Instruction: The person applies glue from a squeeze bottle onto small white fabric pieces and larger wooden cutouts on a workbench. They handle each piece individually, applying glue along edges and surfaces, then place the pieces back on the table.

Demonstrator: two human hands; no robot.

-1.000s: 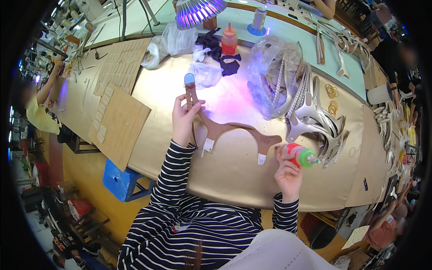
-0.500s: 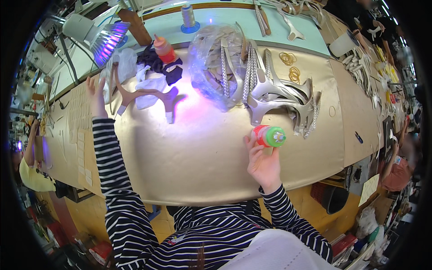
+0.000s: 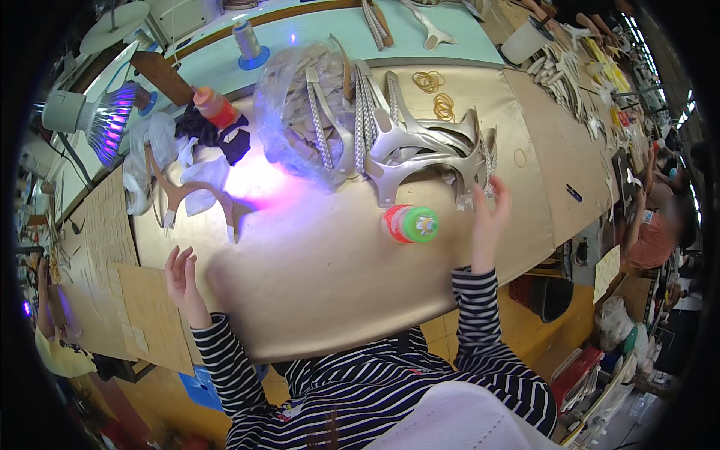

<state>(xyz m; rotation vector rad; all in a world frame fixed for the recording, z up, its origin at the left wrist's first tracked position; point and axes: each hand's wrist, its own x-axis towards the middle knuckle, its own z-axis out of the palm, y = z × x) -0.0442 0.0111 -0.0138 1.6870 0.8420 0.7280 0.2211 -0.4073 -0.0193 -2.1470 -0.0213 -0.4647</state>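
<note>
My right hand (image 3: 491, 225) is raised beside the right end of a pile of silver Y-shaped strap pieces (image 3: 420, 166), fingers apart and nothing held. Whether a fingertip touches the lowest strap is hard to tell. Left of that hand, a red bottle with a green cap (image 3: 411, 224) stands on the gold-coloured table covering (image 3: 322, 277). Over the left front of the table is my left hand (image 3: 186, 285), empty, its fingers loosely bent and apart. Beyond it lies a tan Y-shaped strap piece (image 3: 196, 187) with pale tips.
A lit lamp (image 3: 97, 120) shines purple at the left. Behind stand an orange-red bottle (image 3: 215, 107), a thread spool (image 3: 249, 45) and a clear plastic bag of pieces (image 3: 289, 112). Rubber bands (image 3: 435, 94) and small snips (image 3: 574, 194) lie right. Co-workers sit at both sides.
My right hand has let go of the green-capped bottle, which now stands on the table, and moved right toward the silver straps. My left hand has drawn back from the tan strap piece.
</note>
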